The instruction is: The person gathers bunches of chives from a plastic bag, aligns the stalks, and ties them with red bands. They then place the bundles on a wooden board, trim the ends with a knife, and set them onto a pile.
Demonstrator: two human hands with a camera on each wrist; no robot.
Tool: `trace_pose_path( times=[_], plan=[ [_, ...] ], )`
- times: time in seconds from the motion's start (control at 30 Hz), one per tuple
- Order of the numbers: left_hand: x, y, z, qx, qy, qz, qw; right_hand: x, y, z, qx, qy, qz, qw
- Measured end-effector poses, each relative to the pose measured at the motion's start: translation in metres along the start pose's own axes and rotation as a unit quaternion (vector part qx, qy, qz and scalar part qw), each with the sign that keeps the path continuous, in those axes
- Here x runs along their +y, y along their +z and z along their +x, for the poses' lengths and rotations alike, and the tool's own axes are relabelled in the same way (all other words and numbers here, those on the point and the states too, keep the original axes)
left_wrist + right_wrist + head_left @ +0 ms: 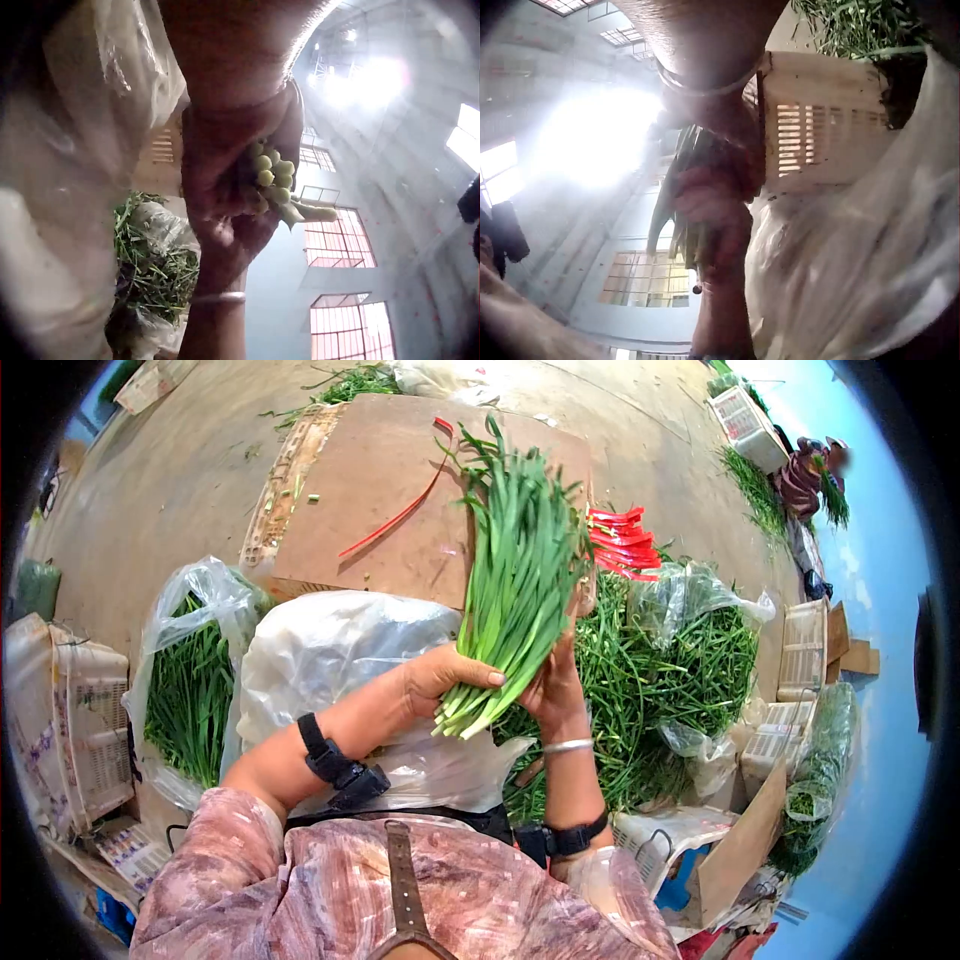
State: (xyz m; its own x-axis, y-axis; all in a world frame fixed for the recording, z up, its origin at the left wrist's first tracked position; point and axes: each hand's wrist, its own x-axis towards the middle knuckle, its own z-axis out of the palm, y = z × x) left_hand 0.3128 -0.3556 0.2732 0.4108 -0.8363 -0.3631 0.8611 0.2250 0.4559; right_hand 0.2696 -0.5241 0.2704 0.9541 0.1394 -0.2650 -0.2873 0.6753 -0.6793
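A thick bunch of leafy green stalks (pixel 520 560) stands out in front of me, leaf tips pointing away and pale cut ends towards my body. My left hand (pixel 438 674) grips its lower part from the left, thumb laid across the stems. On the right side, my right hand (pixel 555 682) holds the same bunch low down, its fingers partly hidden behind the stalks. Round pale stem ends (pixel 274 174) poke out between the hands in the left wrist view. In the right wrist view, curled left fingers (pixel 709 199) wrap the stalks.
Ahead is a brown board (pixel 390 490) with one red strip (pixel 405 515); more red strips (pixel 622 542) lie at its right edge. White plastic (pixel 340 645) covers what is before me. Loose greens (pixel 650 670) heap on the right; a bag of greens (pixel 190 690) stands left.
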Motion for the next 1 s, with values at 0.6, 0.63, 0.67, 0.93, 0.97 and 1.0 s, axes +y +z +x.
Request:
trace_pose_path(
  times=[0.6,0.63,0.67,0.93,0.97,1.0],
  plan=[
    [0.141,0.038,0.028,-0.045,0.336,0.512,0.789,-0.099,0.079,0.043,0.011,-0.245,-0.288,0.926],
    [0.155,0.053,0.034,-0.054,0.406,0.502,0.762,-0.106,0.072,0.058,0.015,-0.292,-0.412,0.863],
    [0.16,0.072,0.036,-0.064,0.471,0.458,0.751,-0.113,0.089,0.058,0.003,-0.304,-0.44,0.845],
    [0.15,0.021,0.081,0.081,0.553,0.542,0.627,-0.078,0.038,0.139,-0.045,-0.35,-0.595,0.722],
    [0.153,0.024,0.082,0.082,0.493,0.537,0.679,-0.076,0.039,0.141,-0.061,-0.397,-0.583,0.706],
    [0.154,0.026,0.082,0.083,0.428,0.528,0.729,-0.076,0.038,0.14,-0.004,-0.305,-0.648,0.698]
  ],
)
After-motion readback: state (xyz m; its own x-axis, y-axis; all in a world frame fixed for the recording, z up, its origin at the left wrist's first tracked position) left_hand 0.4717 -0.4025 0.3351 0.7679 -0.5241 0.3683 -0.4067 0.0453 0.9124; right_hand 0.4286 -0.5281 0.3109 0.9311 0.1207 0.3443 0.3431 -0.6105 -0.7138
